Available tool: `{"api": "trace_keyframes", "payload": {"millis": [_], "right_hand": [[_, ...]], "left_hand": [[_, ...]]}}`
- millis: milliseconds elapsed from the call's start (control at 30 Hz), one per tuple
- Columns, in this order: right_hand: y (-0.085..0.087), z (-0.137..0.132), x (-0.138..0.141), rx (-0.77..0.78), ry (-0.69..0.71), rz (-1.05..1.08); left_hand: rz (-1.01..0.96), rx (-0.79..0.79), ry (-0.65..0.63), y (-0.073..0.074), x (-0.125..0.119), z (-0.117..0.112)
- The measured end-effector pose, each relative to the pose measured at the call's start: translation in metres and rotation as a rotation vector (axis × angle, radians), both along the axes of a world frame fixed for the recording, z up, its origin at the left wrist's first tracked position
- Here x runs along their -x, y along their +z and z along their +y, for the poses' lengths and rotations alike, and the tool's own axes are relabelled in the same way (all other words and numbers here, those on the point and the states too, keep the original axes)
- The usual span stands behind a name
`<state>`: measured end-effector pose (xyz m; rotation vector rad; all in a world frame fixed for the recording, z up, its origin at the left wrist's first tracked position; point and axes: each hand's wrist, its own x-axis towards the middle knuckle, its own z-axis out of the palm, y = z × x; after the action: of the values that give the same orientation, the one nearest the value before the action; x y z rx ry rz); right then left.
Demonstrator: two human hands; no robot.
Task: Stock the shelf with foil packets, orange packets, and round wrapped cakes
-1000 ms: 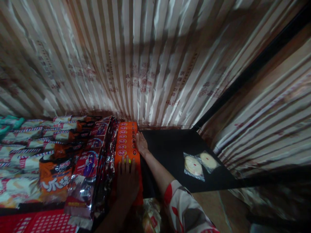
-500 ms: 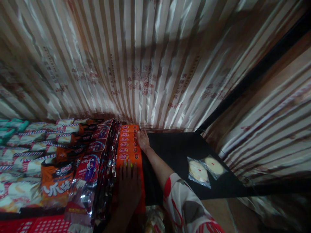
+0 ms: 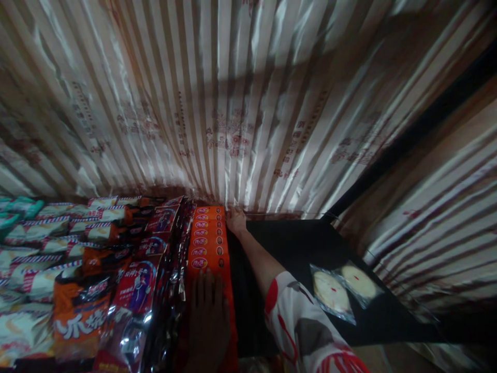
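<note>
Head view, and here lies the left hand (image 3: 209, 317), palm down and flat, fingers stretched out and slightly apart on the near part of an overlapping row of flat, glossy orange packets with printed oval logos (image 3: 210, 242). Up beyond it, on the row's far right edge, there's the right hand (image 3: 236, 221), extended with fingers toward the striped, silvery foil-like wall sheeting (image 3: 233, 103); whether it touches the packets is hard to tell. Immediately left of the left hand, look, a tight stack of shiny dark-red plastic packets (image 3: 142, 285)! Farther left comes an orange-and-black plastic bag with white lettering (image 3: 81, 324), then rows of pale plastic bags with striped edges (image 3: 42, 278). Over to the right of both hands, two round, pale, flat pieces in clear wrappers (image 3: 332, 291) lie side by side on a flat black surface (image 3: 287, 248).
</note>
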<state>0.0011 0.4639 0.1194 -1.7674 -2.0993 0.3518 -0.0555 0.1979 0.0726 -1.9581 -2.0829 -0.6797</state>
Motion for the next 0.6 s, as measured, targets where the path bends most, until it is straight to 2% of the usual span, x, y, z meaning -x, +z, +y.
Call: {"api": "trace_keyframes", "payload": {"millis": [200,600], "right_hand": [[0.002,0.018,0.006,0.104,-0.014,0.021],[0.007,0.024,0.006,0.158,-0.061,0.092]], "left_hand": [[-0.006,0.026,-0.01,-0.002,0.001,-0.001],[-0.007,0.058,-0.009,0.0,0.0,-0.001]]}}
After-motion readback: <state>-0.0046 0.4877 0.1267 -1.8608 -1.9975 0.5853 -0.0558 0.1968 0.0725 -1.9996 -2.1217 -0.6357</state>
